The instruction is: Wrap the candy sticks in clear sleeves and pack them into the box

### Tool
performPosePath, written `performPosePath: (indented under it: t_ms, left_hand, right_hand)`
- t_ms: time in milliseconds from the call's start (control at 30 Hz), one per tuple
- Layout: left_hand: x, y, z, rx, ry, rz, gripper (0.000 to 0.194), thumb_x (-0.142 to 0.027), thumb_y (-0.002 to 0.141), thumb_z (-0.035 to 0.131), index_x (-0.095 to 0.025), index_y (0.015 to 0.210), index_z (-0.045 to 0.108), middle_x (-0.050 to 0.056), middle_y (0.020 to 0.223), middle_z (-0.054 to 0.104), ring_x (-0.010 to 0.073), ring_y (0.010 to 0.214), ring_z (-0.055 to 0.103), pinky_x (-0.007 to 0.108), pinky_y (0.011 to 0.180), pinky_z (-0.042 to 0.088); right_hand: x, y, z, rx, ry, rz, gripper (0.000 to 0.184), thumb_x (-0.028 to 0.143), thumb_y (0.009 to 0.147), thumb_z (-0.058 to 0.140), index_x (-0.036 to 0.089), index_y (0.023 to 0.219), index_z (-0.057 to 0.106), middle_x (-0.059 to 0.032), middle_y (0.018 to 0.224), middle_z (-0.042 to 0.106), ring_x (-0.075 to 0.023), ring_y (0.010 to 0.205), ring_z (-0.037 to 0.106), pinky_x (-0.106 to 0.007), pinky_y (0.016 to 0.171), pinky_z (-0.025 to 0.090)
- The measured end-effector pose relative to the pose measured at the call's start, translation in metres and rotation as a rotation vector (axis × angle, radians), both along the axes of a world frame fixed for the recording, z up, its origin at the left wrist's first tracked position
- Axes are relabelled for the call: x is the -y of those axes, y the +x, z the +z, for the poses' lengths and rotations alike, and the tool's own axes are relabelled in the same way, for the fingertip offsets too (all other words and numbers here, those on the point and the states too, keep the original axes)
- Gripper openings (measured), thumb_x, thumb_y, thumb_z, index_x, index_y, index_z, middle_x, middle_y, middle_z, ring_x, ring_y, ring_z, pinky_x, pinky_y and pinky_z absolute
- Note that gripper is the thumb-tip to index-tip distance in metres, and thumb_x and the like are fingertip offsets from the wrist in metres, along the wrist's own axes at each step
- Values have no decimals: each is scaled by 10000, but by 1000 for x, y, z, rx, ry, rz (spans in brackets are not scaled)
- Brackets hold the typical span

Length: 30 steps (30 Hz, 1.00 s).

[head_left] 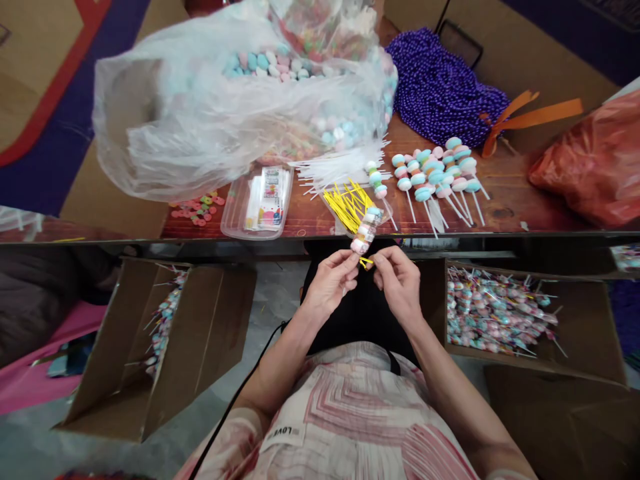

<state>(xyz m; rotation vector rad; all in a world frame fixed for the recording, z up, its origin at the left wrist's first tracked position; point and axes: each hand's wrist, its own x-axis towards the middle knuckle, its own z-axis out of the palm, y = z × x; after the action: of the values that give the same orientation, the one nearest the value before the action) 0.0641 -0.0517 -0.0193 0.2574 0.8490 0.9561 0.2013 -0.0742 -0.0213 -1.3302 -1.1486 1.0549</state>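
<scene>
Both hands meet at frame centre: left hand [330,280] pinches the skewer [366,230], which runs up-right from it; right hand [397,280] grips the yellow tie [365,261] at its base.

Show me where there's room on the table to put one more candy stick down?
Bare wood shows on the table between the row of candy sticks and the orange bag. A smaller patch lies beside the plastic tray, near the yellow ties. The big clear bag and purple beads crowd the back.
</scene>
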Motion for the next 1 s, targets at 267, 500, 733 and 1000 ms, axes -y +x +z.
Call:
performPosePath:
  t_ms: [267,500,733,1000]
  left_hand:
    - [1,7,12,105,-119,-44,341,-191,586,918,-124,781,647,-58,665,533,-3,473,419,97,384,272]
    - [9,19,20,111,10,-134,370,-301,633,912,-168,781,599,-78,641,514,21,491,461,120,433,363]
    - [8,47,15,148,146,-265,419,-477,696,857,-190,964,712,11,897,654,116,791,611,227,711,511]
    - [16,68,15,-278,465,-357,554,-648,856,611,-169,604,731,47,783,599,151,826,541,250,804,432]
  right_hand:
    - [2,13,-3,769,562,-6,220,199,949,559,263,940,769,-67,903,739,-173,792,664,-319,700,533]
    - [4,13,10,808,656,-65,209,138,917,513,230,858,691,-73,844,701,-178,755,619,-322,689,502]
    - [24,24,20,461,332,-230,145,193,906,554,213,773,609,-4,714,588,-127,602,502,-280,573,418]
    - [56,60,22,421,215,-345,129,215,910,603,220,792,655,-7,734,642,-143,662,588,-275,607,469]
